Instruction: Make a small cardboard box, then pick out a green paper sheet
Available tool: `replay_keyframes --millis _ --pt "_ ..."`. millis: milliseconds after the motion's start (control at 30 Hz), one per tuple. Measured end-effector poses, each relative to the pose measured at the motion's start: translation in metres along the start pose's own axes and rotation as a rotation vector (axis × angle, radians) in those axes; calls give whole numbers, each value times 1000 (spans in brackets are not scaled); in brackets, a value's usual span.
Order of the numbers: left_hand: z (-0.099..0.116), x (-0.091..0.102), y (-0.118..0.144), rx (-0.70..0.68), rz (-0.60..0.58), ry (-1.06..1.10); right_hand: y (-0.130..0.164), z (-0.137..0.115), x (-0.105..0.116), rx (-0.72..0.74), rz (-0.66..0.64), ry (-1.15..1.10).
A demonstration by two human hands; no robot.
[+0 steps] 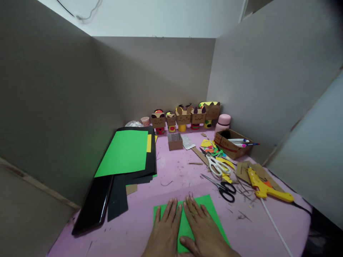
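A sheet of green paper (184, 228) lies on the pink table at the front edge of my view. My left hand (166, 228) rests flat on its left part, fingers stretched forward. On the right part, my right hand (200, 226) is pressed down flat too, its thumb out toward the left hand. Neither hand grips anything. Black-handled scissors (223, 189) lie right of the sheet, with white-handled scissors (217, 165) behind them.
A yellow glue gun (268, 187) lies at right. Cardboard animal figures (183, 117) line the back. A cardboard box (235, 144) holds pens. A small open box (175, 142) stands mid-table. At left, green paper (125, 150) covers black sheets, beside a glossy black device (93, 205).
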State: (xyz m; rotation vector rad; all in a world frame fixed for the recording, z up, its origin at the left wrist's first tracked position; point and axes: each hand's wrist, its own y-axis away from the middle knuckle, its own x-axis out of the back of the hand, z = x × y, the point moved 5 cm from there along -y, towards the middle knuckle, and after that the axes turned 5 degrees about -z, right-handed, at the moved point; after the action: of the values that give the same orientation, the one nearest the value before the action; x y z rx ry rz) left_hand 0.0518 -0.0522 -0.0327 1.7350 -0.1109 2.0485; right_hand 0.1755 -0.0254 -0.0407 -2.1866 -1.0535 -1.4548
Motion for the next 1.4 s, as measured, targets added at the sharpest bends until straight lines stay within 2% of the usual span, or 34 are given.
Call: replay_keyframes --millis 167,333,567,733,833,900,1000,1067,1200,1400 --pt "1 1 5 -12 31 -1 14 13 10 -167 -6 76" --pt "-5 0 13 19 127 -28 28 30 10 -308 45 138" --pt "-17 -2 41 143 57 -15 31 31 13 -313 87 160" --pt "-22 14 62 210 -19 -11 32 31 12 -292 109 171" --pt "-5 24 54 272 -86 -21 32 30 11 -288 117 175" --pt "17 25 38 237 -55 -6 32 30 11 -289 137 179" --pt "53 11 12 74 -83 112 31 30 11 -290 142 174" --pt "60 1 4 74 -74 118 31 30 10 -281 133 165" --pt "43 -8 14 140 -70 93 31 30 10 -280 142 159" --pt "11 -6 49 236 1 13 34 34 12 -280 156 158"
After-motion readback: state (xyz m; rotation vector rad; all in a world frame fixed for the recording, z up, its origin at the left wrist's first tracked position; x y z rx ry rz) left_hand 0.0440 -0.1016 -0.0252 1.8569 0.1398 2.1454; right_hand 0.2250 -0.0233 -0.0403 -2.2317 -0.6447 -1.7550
